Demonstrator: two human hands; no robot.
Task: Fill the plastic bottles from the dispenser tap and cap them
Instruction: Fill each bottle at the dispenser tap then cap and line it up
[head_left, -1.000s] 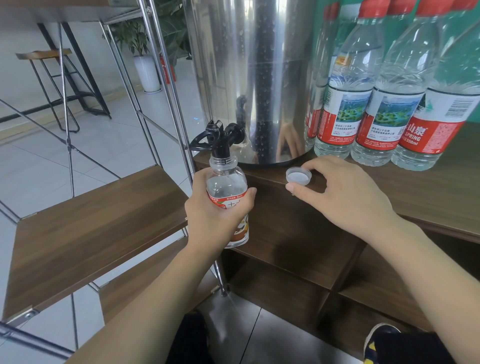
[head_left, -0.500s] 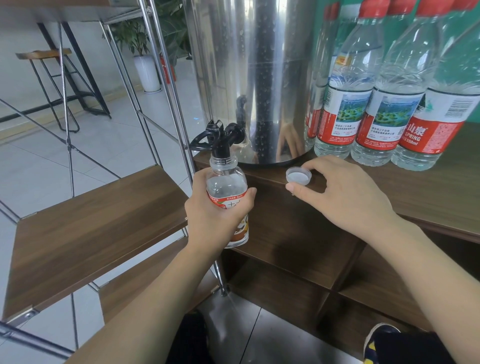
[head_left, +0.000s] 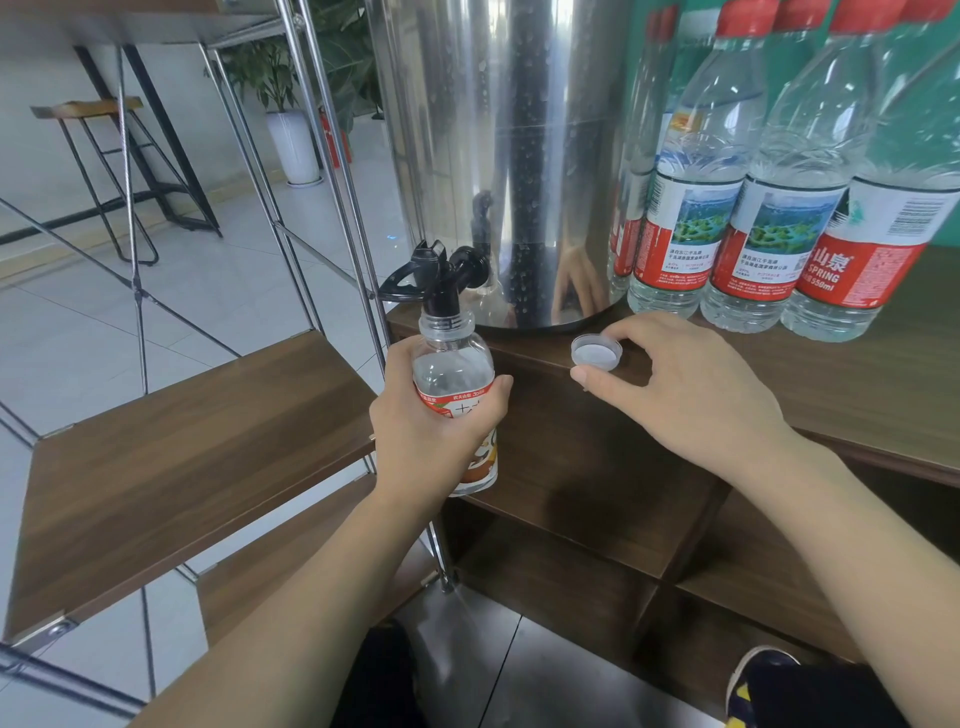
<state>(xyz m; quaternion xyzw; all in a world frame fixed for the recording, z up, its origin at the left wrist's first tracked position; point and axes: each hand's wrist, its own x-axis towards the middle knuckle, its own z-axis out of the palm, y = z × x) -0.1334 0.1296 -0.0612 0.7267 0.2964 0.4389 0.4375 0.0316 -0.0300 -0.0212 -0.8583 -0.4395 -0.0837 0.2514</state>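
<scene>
Head view: left hand (head_left: 434, 441) grips a clear plastic bottle (head_left: 454, 384) beneath the black tap (head_left: 441, 273) of the polished steel dispenser (head_left: 498, 156), while right-hand fingers (head_left: 605, 376) pinch a white round cap (head_left: 596, 352) on the wood-grain table (head_left: 857, 374), at the bottle's three o'clock.

**Bottle under the tap, cap on the counter edge**

The small clear plastic bottle (head_left: 453, 374) stands upright with its open neck directly under the black dispenser tap (head_left: 441, 275), which juts from the front of the tall steel urn (head_left: 498, 156). The urn sits on the brown wooden counter (head_left: 857, 384). The white screw cap (head_left: 596, 352) lies right of the bottle (at the counter's front edge). Sealed red-capped water bottles (head_left: 769, 208) stand right of the urn.
</scene>
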